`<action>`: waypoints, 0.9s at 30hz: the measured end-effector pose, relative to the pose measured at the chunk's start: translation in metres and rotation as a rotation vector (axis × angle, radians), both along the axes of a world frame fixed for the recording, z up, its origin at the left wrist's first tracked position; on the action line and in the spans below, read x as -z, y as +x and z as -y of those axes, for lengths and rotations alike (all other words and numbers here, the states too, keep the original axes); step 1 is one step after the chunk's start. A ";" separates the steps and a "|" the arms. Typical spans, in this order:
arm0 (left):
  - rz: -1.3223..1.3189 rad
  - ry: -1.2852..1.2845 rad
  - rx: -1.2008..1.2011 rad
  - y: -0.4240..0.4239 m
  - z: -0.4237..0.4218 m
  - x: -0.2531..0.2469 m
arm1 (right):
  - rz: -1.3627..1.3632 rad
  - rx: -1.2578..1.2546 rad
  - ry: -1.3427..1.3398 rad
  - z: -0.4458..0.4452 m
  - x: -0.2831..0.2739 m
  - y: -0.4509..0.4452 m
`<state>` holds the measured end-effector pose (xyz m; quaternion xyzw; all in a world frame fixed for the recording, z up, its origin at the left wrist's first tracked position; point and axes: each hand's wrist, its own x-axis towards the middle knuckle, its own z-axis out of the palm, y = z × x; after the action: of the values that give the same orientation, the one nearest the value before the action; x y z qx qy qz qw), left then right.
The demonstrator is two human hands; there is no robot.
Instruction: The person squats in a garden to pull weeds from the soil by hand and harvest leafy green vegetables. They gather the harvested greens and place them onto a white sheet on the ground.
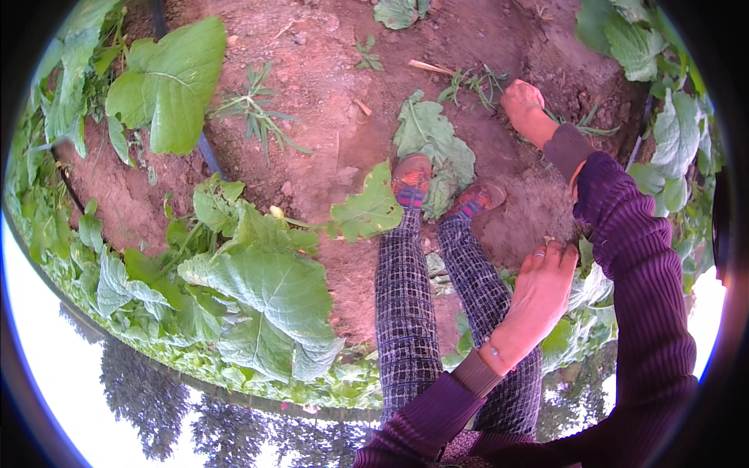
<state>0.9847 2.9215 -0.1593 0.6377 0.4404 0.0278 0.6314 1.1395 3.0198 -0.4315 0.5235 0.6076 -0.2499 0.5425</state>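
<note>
My right hand [522, 99] is curled low over the reddish soil, beside a narrow-leaved green weed [481, 85]; its fingertips are partly hidden, and whether it grips a stem is unclear. More narrow blades [591, 126] lie just to its right. My left hand [545, 266], back up, reaches forward over my lower leg with fingers slightly bent; a small pale bit shows at its fingertips, though I cannot tell whether it is held. A large wilted leaf [436, 143] lies on the ground by my shoes, partly under one.
Broad-leaved plants [263, 281] grow at the left, with more leaves [676, 134] at the right. A dark irrigation pipe [209, 153] runs through the left foliage. Another narrow-leaved weed [257, 111] and a dry stalk [431, 67] are on the soil.
</note>
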 end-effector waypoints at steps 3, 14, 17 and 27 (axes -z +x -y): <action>-0.014 0.009 0.005 0.001 0.001 0.000 | -0.033 -0.088 0.040 0.006 -0.010 -0.004; -0.036 -0.020 -0.050 -0.001 0.002 0.003 | -0.017 0.058 0.031 -0.005 0.004 -0.004; -0.020 -0.040 -0.058 -0.001 -0.002 0.002 | -0.091 -0.056 0.026 -0.004 0.011 0.016; 0.017 -0.078 -0.075 -0.015 -0.006 0.000 | -0.172 0.144 0.040 -0.014 -0.024 0.001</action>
<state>0.9696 2.9277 -0.1592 0.5954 0.4592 0.0395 0.6581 1.1409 3.0341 -0.4077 0.5531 0.6178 -0.3199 0.4583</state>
